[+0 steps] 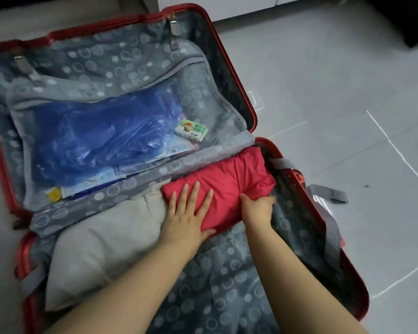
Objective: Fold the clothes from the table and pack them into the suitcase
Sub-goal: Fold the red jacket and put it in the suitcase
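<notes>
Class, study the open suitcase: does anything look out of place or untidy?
Yes: a grey strap trails over the suitcase's right rim onto the floor tiles rather than lying inside. The red garment and pale garment lie folded side by side; nothing looks spilled or damaged.

Suitcase (250, 107): we log a red shell; its lining (121, 61) is grey with pale circles. Inside the suitcase we count a crimson garment (227, 184), a cream-grey garment (101, 239), a translucent blue bag (101, 136) and a green-and-white packet (191, 130).

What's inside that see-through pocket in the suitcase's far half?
A crinkled blue plastic bag, a small green-and-white packet and a yellow item. What the bag holds or covers is hidden.
</notes>
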Motion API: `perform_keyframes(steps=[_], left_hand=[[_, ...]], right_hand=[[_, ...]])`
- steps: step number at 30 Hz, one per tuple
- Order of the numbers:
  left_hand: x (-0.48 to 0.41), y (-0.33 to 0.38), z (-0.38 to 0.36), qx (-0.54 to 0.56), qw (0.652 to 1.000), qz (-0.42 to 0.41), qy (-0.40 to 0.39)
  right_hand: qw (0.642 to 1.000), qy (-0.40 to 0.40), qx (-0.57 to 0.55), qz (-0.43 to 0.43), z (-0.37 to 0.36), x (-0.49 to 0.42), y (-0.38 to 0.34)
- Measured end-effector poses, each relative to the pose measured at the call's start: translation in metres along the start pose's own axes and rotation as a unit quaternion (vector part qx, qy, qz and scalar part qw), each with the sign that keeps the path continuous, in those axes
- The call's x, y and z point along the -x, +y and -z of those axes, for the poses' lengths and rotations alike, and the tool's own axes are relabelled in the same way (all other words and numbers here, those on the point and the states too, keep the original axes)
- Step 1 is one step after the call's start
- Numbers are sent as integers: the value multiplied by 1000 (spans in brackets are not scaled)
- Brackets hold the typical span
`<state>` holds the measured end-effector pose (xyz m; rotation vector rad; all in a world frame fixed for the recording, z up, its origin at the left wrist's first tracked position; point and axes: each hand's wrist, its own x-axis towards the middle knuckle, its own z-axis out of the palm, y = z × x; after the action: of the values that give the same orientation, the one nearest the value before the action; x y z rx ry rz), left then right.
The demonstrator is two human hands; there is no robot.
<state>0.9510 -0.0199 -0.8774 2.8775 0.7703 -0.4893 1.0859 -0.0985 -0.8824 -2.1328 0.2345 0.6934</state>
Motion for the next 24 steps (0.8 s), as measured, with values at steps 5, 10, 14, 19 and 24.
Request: perform_keyframes(steps=[5,10,14,19,24], left_hand=[[-14,1,-8,-30,994,5,-107],[-24,1,-7,-21,987,13,-157],[-28,2,1,-26,983,15,-184],[21,-11,43,-3,988,-26,-151],[168,-41,103,75,996,35,-45]], right_hand=[[849,-18,374,373,5,5,-5],[760,-143,566,286,0,-29,10],[731,-170,614,244,-4,-32,-5],[741,-149,615,222,29,22,-31],[816,-197,530,118,80,177,-34]])
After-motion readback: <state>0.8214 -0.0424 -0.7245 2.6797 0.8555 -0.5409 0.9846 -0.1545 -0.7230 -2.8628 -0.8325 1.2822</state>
